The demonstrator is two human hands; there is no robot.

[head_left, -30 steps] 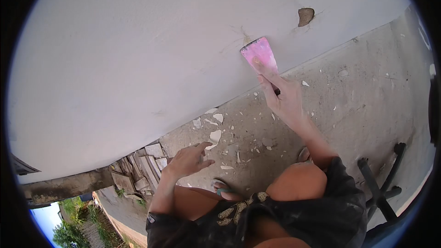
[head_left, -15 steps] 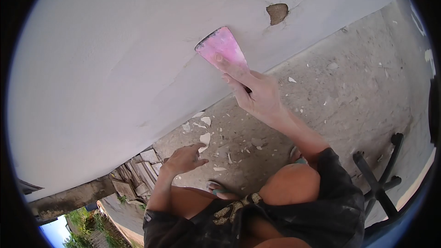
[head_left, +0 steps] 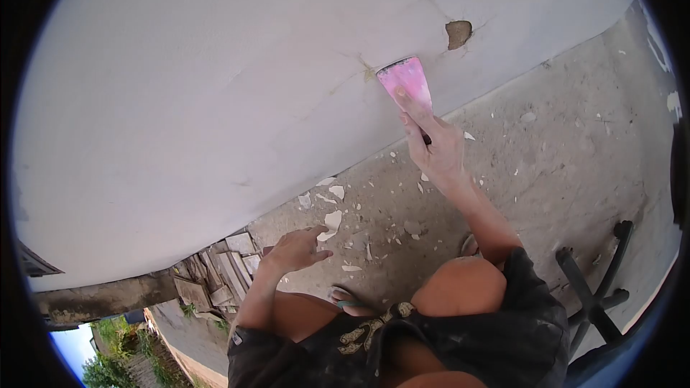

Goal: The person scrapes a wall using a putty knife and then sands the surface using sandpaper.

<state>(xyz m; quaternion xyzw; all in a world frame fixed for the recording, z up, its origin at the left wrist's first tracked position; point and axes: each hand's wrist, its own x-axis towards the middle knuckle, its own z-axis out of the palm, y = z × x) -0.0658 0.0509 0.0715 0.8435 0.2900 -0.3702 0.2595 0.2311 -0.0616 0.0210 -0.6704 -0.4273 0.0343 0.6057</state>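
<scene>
Text: none legible | dark clothing (head_left: 474, 341): pale print (head_left: 359, 338), possibly lettering, too unclear to read

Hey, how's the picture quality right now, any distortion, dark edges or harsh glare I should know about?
Head view: strong fisheye bending, the wall's lower edge curving; black corners with a bluish fringe; soft, even light on the wall, no harsh glare; the pink scraper reasonably sharp; small chips on the floor soft in detail.
</scene>
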